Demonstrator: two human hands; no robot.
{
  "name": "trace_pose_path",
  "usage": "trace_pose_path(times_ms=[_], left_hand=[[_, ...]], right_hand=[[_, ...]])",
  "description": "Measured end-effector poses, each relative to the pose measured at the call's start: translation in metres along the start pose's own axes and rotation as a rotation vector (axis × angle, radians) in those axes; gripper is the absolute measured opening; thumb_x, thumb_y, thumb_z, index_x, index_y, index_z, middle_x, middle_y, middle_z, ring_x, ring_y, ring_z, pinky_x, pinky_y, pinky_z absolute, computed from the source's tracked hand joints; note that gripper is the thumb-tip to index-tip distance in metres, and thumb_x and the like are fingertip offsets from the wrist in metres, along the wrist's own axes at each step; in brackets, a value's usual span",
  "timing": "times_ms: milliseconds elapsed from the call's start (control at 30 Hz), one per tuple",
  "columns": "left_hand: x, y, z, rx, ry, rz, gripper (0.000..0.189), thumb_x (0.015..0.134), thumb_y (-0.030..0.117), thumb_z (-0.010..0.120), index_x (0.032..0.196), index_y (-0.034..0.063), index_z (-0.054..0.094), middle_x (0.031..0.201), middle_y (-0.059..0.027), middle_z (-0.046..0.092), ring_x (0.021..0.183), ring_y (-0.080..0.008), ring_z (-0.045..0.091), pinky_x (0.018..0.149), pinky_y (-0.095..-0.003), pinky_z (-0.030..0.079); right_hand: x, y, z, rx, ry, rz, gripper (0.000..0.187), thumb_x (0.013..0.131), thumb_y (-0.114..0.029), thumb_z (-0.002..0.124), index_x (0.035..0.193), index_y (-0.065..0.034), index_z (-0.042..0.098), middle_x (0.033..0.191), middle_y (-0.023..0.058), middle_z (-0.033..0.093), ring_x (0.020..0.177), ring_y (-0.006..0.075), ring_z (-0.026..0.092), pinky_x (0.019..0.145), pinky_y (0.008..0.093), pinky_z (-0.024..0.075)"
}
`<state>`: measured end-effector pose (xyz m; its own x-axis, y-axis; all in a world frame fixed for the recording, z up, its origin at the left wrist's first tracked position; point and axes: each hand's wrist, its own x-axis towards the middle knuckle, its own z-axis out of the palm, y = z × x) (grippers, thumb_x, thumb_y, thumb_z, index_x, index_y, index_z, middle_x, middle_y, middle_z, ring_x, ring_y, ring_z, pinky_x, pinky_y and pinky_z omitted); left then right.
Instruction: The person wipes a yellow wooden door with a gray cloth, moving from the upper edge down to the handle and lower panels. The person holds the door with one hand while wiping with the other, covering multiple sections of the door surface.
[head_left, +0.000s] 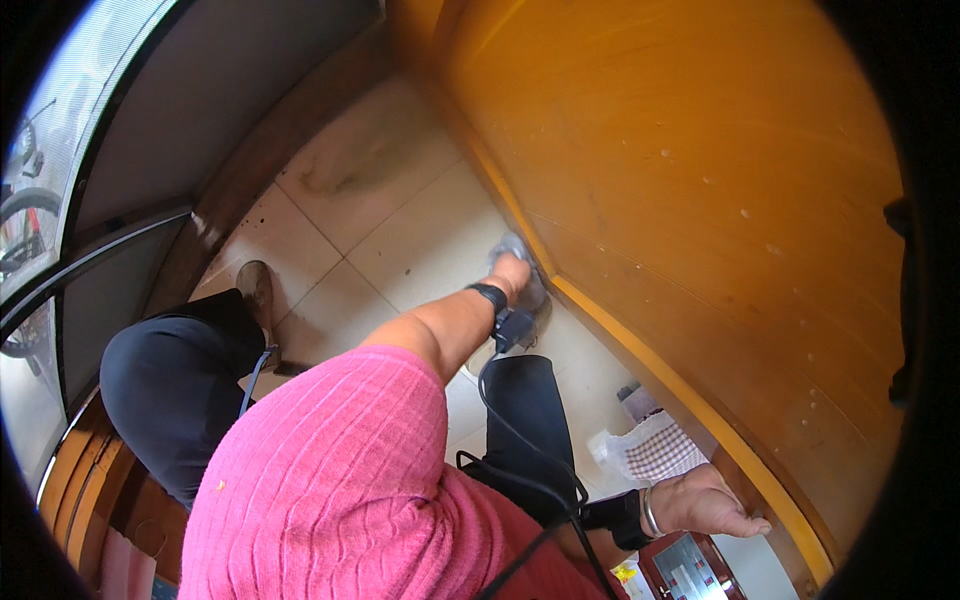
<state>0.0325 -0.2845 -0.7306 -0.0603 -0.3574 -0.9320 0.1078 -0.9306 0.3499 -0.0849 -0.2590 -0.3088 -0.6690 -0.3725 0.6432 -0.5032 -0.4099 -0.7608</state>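
My left hand (511, 271) reaches down to the foot of an orange-brown wooden panel (697, 187), holding a crumpled grey cloth (508, 246) at the panel's lower edge. A black strap with a small dark device (514, 330) and a cable is around that wrist. To the lower right, my right hand (701, 504) is beside the panel's lower edge with its fingers apart and nothing seen in it. It wears a metal bangle (651, 513) and a black wrist device.
Tiled floor (405, 247) lies below, with a shoe (256, 289) at the left. A checked cloth (664, 450) lies by my right hand. A dark framed panel (225, 82) and a glazed opening are at the left. A black cable (517, 435) hangs across my leg.
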Motion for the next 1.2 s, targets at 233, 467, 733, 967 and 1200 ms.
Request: trace_pose_path(times_ms=[233,467,733,967,1200], left_hand=[[0.025,0.045,-0.076,-0.398,0.138,0.118,0.028,0.084,-0.002,0.052,0.110,-0.0094,0.062,0.107,-0.0189,0.068,0.097,-0.0323,0.065,0.080,-0.0450,0.053],[0.025,0.053,-0.075,0.158,0.263,0.242,0.024,0.087,0.010,0.055,0.101,0.0009,0.072,0.098,-0.0200,0.072,0.092,-0.0347,0.070,0.079,-0.0454,0.055],[-0.028,0.003,0.036,0.866,-0.266,0.387,0.033,0.086,0.021,0.063,0.108,-0.0021,0.071,0.109,-0.0217,0.071,0.108,-0.0373,0.066,0.089,-0.0407,0.053],[-0.030,0.019,-0.011,-0.012,-0.142,0.069,0.033,0.084,0.014,0.067,0.108,-0.0093,0.065,0.100,-0.0204,0.069,0.090,-0.0297,0.067,0.075,-0.0438,0.053],[-0.077,0.063,-0.051,-0.184,-0.043,0.357,0.029,0.089,0.014,0.067,0.107,-0.0079,0.064,0.091,-0.0148,0.068,0.081,-0.0254,0.064,0.072,-0.0390,0.053]], right_hand=[[0.001,0.001,-0.005,-0.031,-0.037,-0.006,0.054,0.093,-0.048,0.063,0.130,-0.0096,0.053,0.131,0.0087,0.057,0.128,0.0218,0.046,0.111,0.0391,0.0354],[-0.005,-0.005,0.010,0.036,0.014,0.024,0.048,0.099,-0.044,0.054,0.131,-0.0090,0.052,0.133,0.0104,0.056,0.128,0.0238,0.047,0.112,0.0392,0.0329],[-0.008,-0.009,0.017,-0.008,0.030,0.046,0.052,0.100,-0.044,0.047,0.137,-0.0076,0.048,0.138,0.0114,0.052,0.131,0.0258,0.045,0.114,0.0398,0.0329],[-0.008,-0.004,0.021,-0.008,-0.039,-0.032,0.058,0.098,-0.045,0.049,0.141,-0.0065,0.044,0.148,0.0128,0.044,0.134,0.0292,0.041,0.116,0.0422,0.0301],[-0.015,-0.006,0.017,0.034,-0.112,0.012,0.077,0.094,-0.054,0.054,0.146,0.0001,0.036,0.149,0.0169,0.042,0.135,0.0300,0.042,0.117,0.0429,0.0308]])
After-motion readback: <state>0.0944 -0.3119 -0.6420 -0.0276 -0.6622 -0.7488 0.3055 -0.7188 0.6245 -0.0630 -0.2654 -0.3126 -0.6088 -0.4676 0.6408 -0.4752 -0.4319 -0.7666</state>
